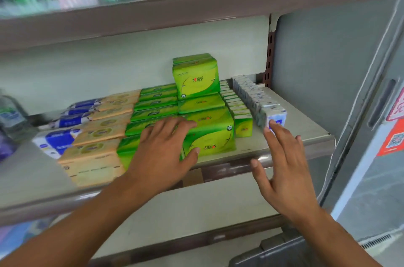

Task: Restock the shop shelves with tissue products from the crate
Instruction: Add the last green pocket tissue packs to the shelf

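On the middle shelf [290, 142], the leftmost goods are blurred bottles [9, 113] at the frame's edge, then a row of blue-and-white tissue packs [59, 137] running front to back. Just beside them lies a row of tan tissue packs [96, 153], and touching those a row of flat green tissue packs [153, 105]. The left hand [166, 148] rests with fingers spread wide and nearly straight across the front green packs, its thumb against the front face of a larger green tissue pack [214, 135]; it grips nothing. Behind that pack more green ones are stacked, the top one [195, 76] standing upright. To the right runs a row of small green packets [235, 105], then a row of small blue-and-white pocket tissue packets [258, 96]. The right hand [286, 168] is open, fingers spread, with fingertips touching the frontmost blue-and-white packet. At the bottom right a dark grey crate [273, 251] shows partly, below the shelves.
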Tool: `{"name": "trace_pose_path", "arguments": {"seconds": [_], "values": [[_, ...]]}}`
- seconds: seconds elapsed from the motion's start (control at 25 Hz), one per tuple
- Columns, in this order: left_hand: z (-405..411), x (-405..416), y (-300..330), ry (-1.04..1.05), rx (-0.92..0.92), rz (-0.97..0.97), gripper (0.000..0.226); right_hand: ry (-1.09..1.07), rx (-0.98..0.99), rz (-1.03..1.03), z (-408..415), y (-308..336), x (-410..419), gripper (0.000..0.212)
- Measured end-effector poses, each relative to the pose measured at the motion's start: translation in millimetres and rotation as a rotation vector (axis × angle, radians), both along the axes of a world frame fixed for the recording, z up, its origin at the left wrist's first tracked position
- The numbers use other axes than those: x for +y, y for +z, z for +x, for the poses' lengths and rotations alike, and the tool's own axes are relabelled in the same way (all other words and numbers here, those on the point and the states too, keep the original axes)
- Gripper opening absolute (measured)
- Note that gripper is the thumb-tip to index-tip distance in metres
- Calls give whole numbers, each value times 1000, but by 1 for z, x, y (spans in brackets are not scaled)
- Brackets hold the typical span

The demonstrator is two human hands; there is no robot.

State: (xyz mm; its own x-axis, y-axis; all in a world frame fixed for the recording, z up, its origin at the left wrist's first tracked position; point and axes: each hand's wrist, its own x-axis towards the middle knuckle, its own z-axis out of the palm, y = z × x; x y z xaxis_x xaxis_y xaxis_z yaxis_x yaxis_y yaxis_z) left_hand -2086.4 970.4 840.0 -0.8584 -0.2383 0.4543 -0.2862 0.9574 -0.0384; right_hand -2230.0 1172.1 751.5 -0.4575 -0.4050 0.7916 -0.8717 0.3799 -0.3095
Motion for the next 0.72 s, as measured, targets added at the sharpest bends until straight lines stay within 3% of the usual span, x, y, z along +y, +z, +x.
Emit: {"name": "trace_pose_path", "arguments": {"seconds": [0.24,0.56,0.72], "values": [[69,-35,-8,11,61,-4,51,-8,30,63,71,7,-31,58],[171,-72,-43,-94,48,159,48,-105,-28,93,195,7,-64,58],[207,-81,-47,-48,56,239,49,-53,-43,122,235,10,-79,58]]}}
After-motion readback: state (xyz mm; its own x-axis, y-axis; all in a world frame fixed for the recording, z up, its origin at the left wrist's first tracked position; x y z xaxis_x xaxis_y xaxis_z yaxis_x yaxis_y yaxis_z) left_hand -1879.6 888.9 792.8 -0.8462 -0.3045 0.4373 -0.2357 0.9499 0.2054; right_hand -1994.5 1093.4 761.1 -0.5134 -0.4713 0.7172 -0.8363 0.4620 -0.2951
